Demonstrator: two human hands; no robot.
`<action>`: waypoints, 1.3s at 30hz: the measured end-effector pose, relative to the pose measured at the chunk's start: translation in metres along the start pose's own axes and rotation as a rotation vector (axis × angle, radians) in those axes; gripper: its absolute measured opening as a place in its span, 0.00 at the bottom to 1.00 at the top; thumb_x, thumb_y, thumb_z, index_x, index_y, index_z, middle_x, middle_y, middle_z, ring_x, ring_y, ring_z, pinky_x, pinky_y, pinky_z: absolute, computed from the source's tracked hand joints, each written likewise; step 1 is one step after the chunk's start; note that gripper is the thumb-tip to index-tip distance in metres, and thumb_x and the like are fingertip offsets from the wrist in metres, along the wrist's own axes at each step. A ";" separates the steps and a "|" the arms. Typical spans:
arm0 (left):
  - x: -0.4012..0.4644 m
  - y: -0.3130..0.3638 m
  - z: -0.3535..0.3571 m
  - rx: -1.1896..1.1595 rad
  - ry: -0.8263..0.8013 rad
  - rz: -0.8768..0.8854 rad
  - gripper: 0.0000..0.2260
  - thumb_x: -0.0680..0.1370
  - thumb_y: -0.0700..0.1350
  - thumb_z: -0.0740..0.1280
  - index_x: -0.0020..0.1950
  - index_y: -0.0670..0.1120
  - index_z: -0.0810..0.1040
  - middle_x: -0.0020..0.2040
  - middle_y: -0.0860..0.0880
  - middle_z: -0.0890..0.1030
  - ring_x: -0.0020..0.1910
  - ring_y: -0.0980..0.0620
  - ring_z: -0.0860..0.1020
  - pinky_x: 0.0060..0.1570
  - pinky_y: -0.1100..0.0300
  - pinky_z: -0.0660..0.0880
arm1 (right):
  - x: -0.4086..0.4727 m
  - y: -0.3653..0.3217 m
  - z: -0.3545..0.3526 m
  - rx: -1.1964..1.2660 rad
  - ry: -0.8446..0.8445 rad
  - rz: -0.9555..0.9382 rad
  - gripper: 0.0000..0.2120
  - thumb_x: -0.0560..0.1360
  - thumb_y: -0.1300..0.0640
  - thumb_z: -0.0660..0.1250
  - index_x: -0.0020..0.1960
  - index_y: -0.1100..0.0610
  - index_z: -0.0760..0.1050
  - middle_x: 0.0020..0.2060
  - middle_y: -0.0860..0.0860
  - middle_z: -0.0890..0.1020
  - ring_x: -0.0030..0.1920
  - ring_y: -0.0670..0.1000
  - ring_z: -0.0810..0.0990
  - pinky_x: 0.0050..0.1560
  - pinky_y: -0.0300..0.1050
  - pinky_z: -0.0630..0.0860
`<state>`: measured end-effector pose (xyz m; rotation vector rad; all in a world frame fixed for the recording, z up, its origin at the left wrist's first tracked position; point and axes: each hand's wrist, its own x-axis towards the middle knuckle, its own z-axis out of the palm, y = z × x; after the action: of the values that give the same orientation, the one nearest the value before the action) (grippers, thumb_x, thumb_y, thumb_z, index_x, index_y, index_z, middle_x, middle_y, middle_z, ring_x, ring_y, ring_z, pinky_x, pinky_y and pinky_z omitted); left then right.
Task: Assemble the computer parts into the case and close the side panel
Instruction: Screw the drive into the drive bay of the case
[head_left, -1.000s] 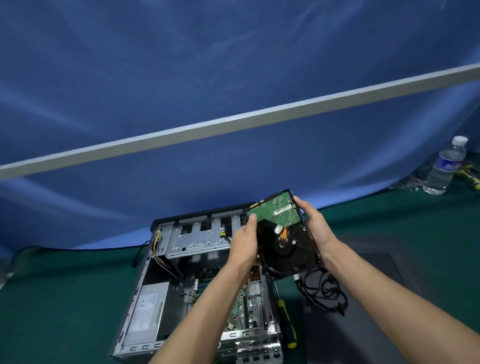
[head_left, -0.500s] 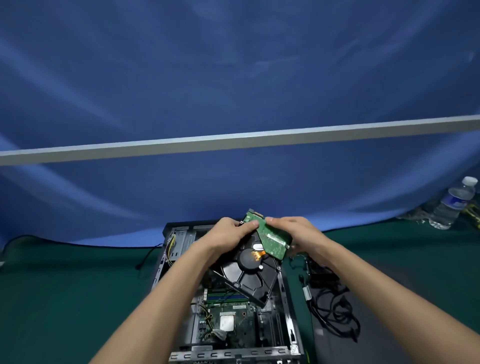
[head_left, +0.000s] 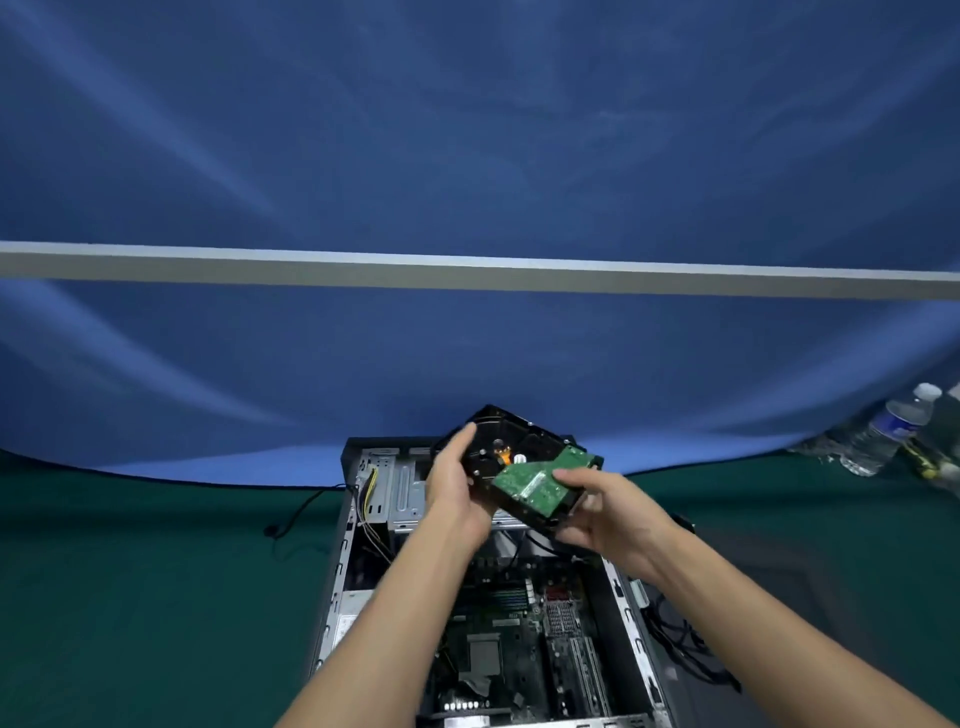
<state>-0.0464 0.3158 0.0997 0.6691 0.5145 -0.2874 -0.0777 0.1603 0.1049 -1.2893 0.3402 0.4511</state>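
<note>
An open computer case (head_left: 332, 561) lies on its side on the green table, its motherboard (head_left: 514, 644) facing up. Above the case's far end I hold a black hard drive (head_left: 511, 441) with its green circuit board (head_left: 540, 480) turned up. My left hand (head_left: 454, 491) grips the drive's left edge, fingers up along its side. My right hand (head_left: 605, 512) holds the near right corner, fingers curled onto the circuit board. The metal drive bay (head_left: 405, 493) sits just below the drive, partly hidden by my hands.
Black cables (head_left: 675, 639) lie coiled on the table right of the case. A plastic water bottle (head_left: 891, 434) stands at the far right by crumpled clear plastic. Yellow wires (head_left: 370, 493) run along the case's left inner wall. A blue cloth hangs behind.
The drive has been turned round in my hands: its green board now points right and toward me, and it sits further over the case's far end. The view has shifted.
</note>
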 end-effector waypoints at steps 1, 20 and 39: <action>0.005 -0.003 -0.004 0.039 0.086 0.009 0.16 0.74 0.45 0.69 0.58 0.39 0.75 0.53 0.39 0.80 0.50 0.40 0.80 0.51 0.45 0.78 | -0.001 0.002 0.001 -0.082 -0.003 0.007 0.10 0.73 0.57 0.69 0.52 0.61 0.77 0.38 0.55 0.85 0.34 0.52 0.83 0.29 0.39 0.77; 0.036 -0.017 -0.040 0.718 0.020 0.145 0.19 0.82 0.53 0.54 0.52 0.40 0.77 0.41 0.43 0.82 0.30 0.49 0.79 0.30 0.56 0.77 | 0.048 0.055 -0.012 -0.571 0.551 0.018 0.29 0.81 0.41 0.53 0.53 0.66 0.79 0.45 0.60 0.82 0.43 0.55 0.80 0.47 0.47 0.74; 0.124 -0.063 -0.043 2.379 -0.516 0.965 0.12 0.80 0.50 0.60 0.61 0.46 0.71 0.55 0.45 0.70 0.54 0.46 0.68 0.54 0.54 0.65 | 0.044 0.060 -0.079 -0.510 0.611 0.217 0.23 0.80 0.42 0.57 0.43 0.61 0.78 0.54 0.59 0.79 0.47 0.52 0.78 0.47 0.50 0.72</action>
<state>0.0163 0.2849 -0.0286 2.8622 -1.0518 0.0167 -0.0694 0.1019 0.0141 -1.8935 0.9276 0.3242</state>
